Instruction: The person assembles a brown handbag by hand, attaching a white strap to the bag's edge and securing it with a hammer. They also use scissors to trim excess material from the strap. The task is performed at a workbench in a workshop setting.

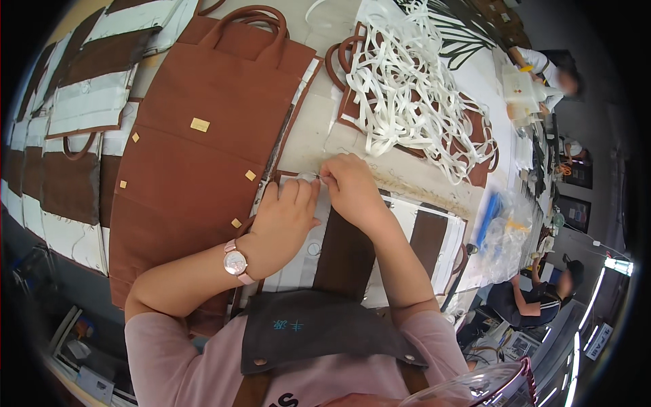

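Observation:
My left hand (283,216), with a pink-strapped watch (235,262) on the wrist, rests on a white and dark brown bag panel (346,251). Its fingers are bent and pressed together at the panel's far edge. Fingertip to fingertip with it, my right hand (354,190) makes a pinch. Something thin and pale shows between the two hands, too small to name. Directly left of my left hand lies a large reddish-brown bag piece (196,159) with rounded handles and small yellowish tabs, its edge against the panel.
A tangled heap of white strips (413,88) covers another brown bag piece (478,159) at the far right. Stacked white and brown panels (88,108) fill the left. Clear plastic bags (508,234) lie at the table's right side. Other people (539,295) work farther right.

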Motion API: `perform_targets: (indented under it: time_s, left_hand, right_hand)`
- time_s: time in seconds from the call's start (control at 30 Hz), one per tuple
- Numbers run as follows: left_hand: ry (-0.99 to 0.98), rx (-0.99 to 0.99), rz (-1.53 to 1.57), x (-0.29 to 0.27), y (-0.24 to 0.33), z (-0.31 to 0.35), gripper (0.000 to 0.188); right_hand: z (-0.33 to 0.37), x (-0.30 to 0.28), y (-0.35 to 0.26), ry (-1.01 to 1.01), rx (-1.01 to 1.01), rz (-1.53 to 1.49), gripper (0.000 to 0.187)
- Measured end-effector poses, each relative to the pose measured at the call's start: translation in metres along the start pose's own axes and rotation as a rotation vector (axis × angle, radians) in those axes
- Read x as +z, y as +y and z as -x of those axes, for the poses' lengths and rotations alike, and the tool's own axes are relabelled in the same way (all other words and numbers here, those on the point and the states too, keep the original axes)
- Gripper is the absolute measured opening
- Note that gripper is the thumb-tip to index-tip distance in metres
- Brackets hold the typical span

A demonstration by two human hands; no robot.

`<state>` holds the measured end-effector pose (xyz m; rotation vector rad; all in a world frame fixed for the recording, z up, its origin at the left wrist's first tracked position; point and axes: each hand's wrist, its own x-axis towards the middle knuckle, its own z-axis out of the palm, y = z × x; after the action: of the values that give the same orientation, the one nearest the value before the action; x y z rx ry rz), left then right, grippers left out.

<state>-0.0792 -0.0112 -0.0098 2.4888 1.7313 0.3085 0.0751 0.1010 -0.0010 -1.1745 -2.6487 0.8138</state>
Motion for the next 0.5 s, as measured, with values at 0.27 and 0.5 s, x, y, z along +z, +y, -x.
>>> perform_targets:
  time_s: [0.27, 0.5]
  left_hand:
    - [-0.022, 0.024, -0.006, -0.002, -0.003, -0.005, 0.068]
    - [-0.003, 0.047, 0.100, -0.006, -0.004, -0.007, 0.064]
  right_hand:
    - [0.020, 0.011, 0.006, 0.148, -0.057, 0.109, 0.012]
    - [0.016, -0.006, 0.006, 0.024, -0.042, 0.025, 0.015]
